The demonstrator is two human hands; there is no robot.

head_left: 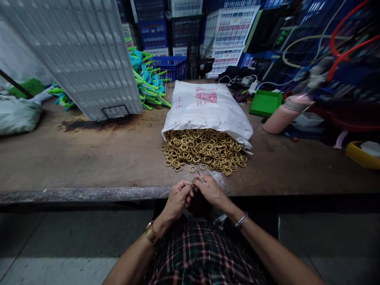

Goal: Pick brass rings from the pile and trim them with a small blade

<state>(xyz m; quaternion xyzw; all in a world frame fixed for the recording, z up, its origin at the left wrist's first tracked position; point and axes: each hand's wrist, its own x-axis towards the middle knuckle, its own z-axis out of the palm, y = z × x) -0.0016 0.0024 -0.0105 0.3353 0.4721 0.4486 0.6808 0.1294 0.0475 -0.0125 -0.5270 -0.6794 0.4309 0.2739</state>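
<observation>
My left hand (179, 196) is closed in a pinch at the table's front edge, on what looks like a brass-coloured ring mostly hidden by the fingers. Close against it, my right hand (212, 192) grips a small knife (200, 179) with a thin dark tip pointing away from me. The fingertips of both hands meet. Just beyond them, a heap of brass-coloured rings (204, 148) spills from the mouth of a white woven sack (208, 105) with red print. A single loose ring (192, 169) lies in front of the heap.
Left on the wooden table (89, 158) stands a tall ribbed translucent panel (89, 59), with green and blue plastic hangers (151, 79) behind. To the right are a green tray (265, 103), a pink bottle (285, 114) and a yellow container (362, 155). Stacked crates (228, 31) line the back.
</observation>
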